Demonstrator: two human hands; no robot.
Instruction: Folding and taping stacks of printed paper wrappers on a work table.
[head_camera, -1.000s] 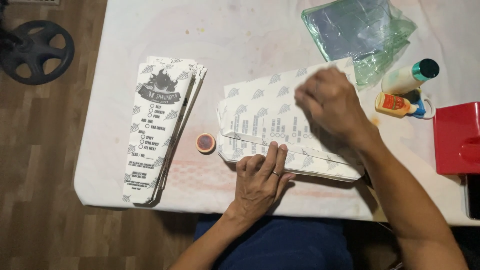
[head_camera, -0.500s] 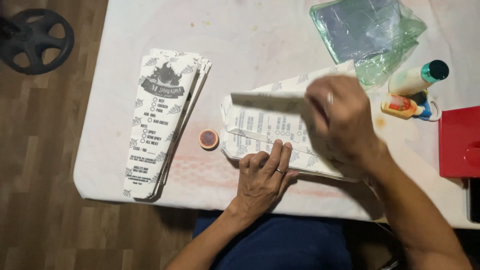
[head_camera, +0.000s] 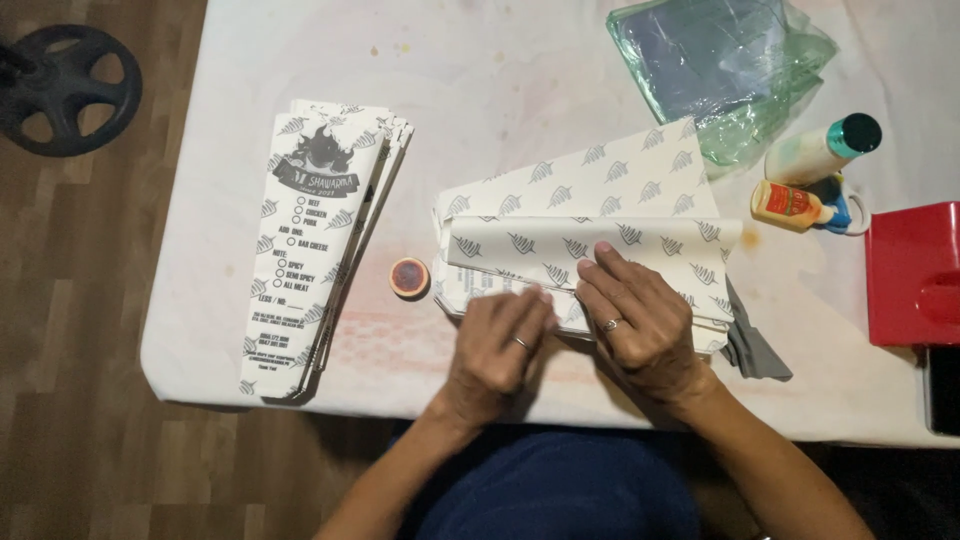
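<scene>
A stack of white paper sheets printed with grey leaves (head_camera: 600, 185) lies on the white table (head_camera: 500, 80). The near edge of the top sheet is folded over into a long flap (head_camera: 560, 240). My left hand (head_camera: 500, 345) presses flat on the near left part of the fold, slightly blurred. My right hand (head_camera: 640, 315) presses flat on the flap beside it, fingers pointing away. Neither hand grips anything. A pile of finished long tapered paper sleeves (head_camera: 315, 250) lies to the left.
A small round orange cap (head_camera: 408, 276) sits between the sleeves and the sheets. At the right are a crumpled green plastic bag (head_camera: 725, 70), two glue bottles (head_camera: 815, 150), a red box (head_camera: 915, 275) and a grey cloth (head_camera: 755, 345). A black weight plate (head_camera: 60, 90) lies on the wooden floor.
My right hand pulled the far edge of the top sheet over toward me and came down onto the fold. My left hand slid right along the near edge.
</scene>
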